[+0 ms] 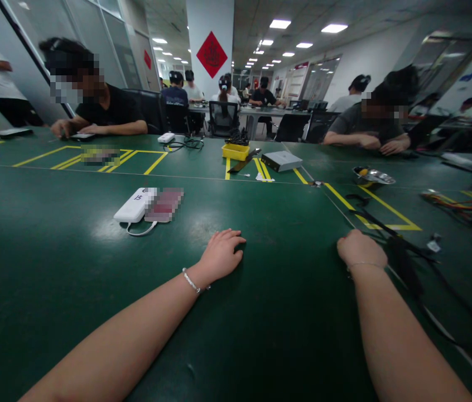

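Note:
My left hand (222, 254) lies palm down on the green tabletop (278, 312), its fingers stretched forward and slightly apart, holding nothing. To its left are a white power bank (135, 205) marked 15 and a blurred-out phone-like slab (164, 205), with a short white cable (141, 231) looping in front. My right hand (361, 249) rests closed like a fist at the right; its curled fingers face away, so anything inside them is hidden. Black straps or cables (403, 259) run just beside that hand.
A yellow bin (236, 151), a grey box (282, 161) and a metal dish (374, 176) stand farther back among yellow tape outlines. Loose coloured wires (462, 206) lie at the right. Two people sit across the table, one at left (110, 111), one at right (370, 120).

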Available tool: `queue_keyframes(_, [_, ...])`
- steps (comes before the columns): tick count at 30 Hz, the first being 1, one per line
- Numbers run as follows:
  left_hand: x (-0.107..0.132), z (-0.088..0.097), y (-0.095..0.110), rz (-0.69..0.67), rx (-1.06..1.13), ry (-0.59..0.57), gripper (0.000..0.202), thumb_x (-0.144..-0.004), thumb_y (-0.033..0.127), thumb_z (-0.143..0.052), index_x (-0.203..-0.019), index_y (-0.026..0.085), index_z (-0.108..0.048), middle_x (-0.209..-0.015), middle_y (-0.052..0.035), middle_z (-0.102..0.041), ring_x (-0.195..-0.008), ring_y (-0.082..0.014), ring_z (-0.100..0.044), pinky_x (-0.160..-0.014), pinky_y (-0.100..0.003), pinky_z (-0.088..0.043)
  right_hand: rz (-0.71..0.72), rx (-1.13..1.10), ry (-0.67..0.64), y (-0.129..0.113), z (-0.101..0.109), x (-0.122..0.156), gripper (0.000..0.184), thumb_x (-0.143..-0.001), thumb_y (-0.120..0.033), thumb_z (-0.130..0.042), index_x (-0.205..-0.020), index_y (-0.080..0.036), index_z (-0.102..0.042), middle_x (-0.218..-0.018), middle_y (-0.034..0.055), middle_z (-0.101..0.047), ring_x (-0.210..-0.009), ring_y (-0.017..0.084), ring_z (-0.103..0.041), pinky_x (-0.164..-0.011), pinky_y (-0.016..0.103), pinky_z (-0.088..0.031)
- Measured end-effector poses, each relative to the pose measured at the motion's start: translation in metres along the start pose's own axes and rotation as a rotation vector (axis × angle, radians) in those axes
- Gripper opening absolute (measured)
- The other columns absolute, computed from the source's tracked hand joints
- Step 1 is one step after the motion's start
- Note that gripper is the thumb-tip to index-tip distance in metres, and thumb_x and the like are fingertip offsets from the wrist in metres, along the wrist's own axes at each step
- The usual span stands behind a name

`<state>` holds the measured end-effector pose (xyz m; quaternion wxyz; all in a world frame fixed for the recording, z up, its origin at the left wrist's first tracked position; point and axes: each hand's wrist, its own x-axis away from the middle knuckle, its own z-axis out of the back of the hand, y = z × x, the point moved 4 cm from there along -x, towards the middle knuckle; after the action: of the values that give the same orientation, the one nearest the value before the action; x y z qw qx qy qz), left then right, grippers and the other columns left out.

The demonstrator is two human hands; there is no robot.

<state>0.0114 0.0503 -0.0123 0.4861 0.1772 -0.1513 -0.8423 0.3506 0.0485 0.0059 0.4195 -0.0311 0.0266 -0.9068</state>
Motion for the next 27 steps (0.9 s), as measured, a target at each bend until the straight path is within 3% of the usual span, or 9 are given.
queue_keyframes(7, [0.000, -0.001, 0.000, -0.003, -0.004, -0.006, 0.035, -0.078, 0.026, -0.047, -0.111, 0.023, -0.056, -0.130, -0.0044, -0.047, -0.123, -0.0238, -0.036, -0.104, -0.046, -0.024, 0.008, 0.022, -0.045, 0.002, 0.004, 0.003, 0.032, -0.074, -0.024, -0.041, -0.090, -0.010, -0.065, -0.097, 0.0226, -0.061, -0.086, 0.034, -0.060, -0.065, 0.044, -0.046])
queue_keyframes(10, [0.000, 0.000, 0.000, -0.006, 0.008, 0.007, 0.034, -0.077, 0.026, -0.048, -0.110, 0.023, -0.057, -0.129, -0.0050, -0.048, -0.123, -0.0241, -0.037, -0.104, -0.046, -0.024, 0.045, 0.016, 0.008, -0.002, 0.010, 0.009, 0.031, -0.073, -0.024, -0.041, -0.085, -0.010, -0.066, -0.094, 0.0229, -0.061, -0.083, 0.034, -0.060, -0.064, 0.044, -0.045])
queue_keyframes(13, [0.000, 0.002, 0.001, -0.016, 0.029, 0.036, 0.031, -0.076, 0.025, -0.051, -0.106, 0.022, -0.058, -0.125, -0.0059, -0.051, -0.120, -0.0243, -0.040, -0.102, -0.045, -0.026, 0.228, -0.104, 0.151, -0.026, 0.014, 0.025, 0.031, -0.076, -0.027, -0.039, -0.085, -0.014, -0.066, -0.094, 0.0183, -0.062, -0.083, 0.031, -0.059, -0.065, 0.041, -0.044])
queue_keyframes(15, [0.000, 0.004, 0.003, -0.022, 0.056, 0.060, 0.030, -0.075, 0.026, -0.054, -0.104, 0.021, -0.058, -0.119, -0.0067, -0.056, -0.113, -0.0242, -0.046, -0.098, -0.043, -0.032, 0.404, -0.297, 0.173, -0.051, 0.009, 0.043, 0.029, -0.077, -0.030, -0.041, -0.088, -0.017, -0.064, -0.089, 0.0120, -0.064, -0.080, 0.025, -0.059, -0.066, 0.036, -0.044])
queue_keyframes(18, [0.002, 0.006, 0.006, -0.003, 0.126, 0.099, 0.038, -0.072, 0.031, -0.059, -0.108, 0.021, -0.053, -0.108, -0.0068, -0.060, -0.102, -0.0241, -0.054, -0.089, -0.041, -0.040, 0.610, -0.641, -0.049, -0.093, -0.008, 0.078, 0.027, -0.076, -0.034, -0.045, -0.090, -0.018, -0.063, -0.075, 0.0045, -0.064, -0.068, 0.017, -0.058, -0.063, 0.030, -0.044])
queue_keyframes(21, [0.004, 0.005, 0.012, 0.009, 0.237, 0.086, 0.047, -0.068, 0.031, -0.065, -0.111, 0.022, -0.048, -0.097, -0.0038, -0.064, -0.090, -0.0211, -0.059, -0.079, -0.035, -0.045, 0.724, -0.866, -0.285, -0.123, -0.021, 0.112, 0.025, -0.075, -0.035, -0.050, -0.089, -0.017, -0.061, -0.072, 0.0024, -0.064, -0.065, 0.015, -0.058, -0.062, 0.028, -0.044])
queue_keyframes(24, [0.006, 0.004, 0.020, -0.030, 0.353, 0.055, 0.045, -0.067, 0.027, -0.065, -0.108, 0.022, -0.047, -0.089, -0.0018, -0.065, -0.083, -0.0181, -0.061, -0.071, -0.029, -0.047, 0.796, -0.898, -0.335, -0.135, -0.023, 0.137, 0.021, -0.075, -0.033, -0.052, -0.086, -0.019, -0.062, -0.077, 0.0021, -0.066, -0.068, 0.014, -0.059, -0.063, 0.027, -0.043])
queue_keyframes(27, [0.006, 0.004, 0.022, -0.023, 0.399, 0.061, 0.028, -0.074, 0.021, -0.057, -0.101, 0.020, -0.050, -0.080, -0.0006, -0.066, -0.073, -0.0155, -0.062, -0.065, -0.026, -0.047, 0.857, -0.828, -0.314, -0.138, -0.022, 0.145, 0.020, -0.076, -0.035, -0.051, -0.082, -0.021, -0.063, -0.075, 0.0008, -0.066, -0.068, 0.014, -0.059, -0.063, 0.027, -0.043])
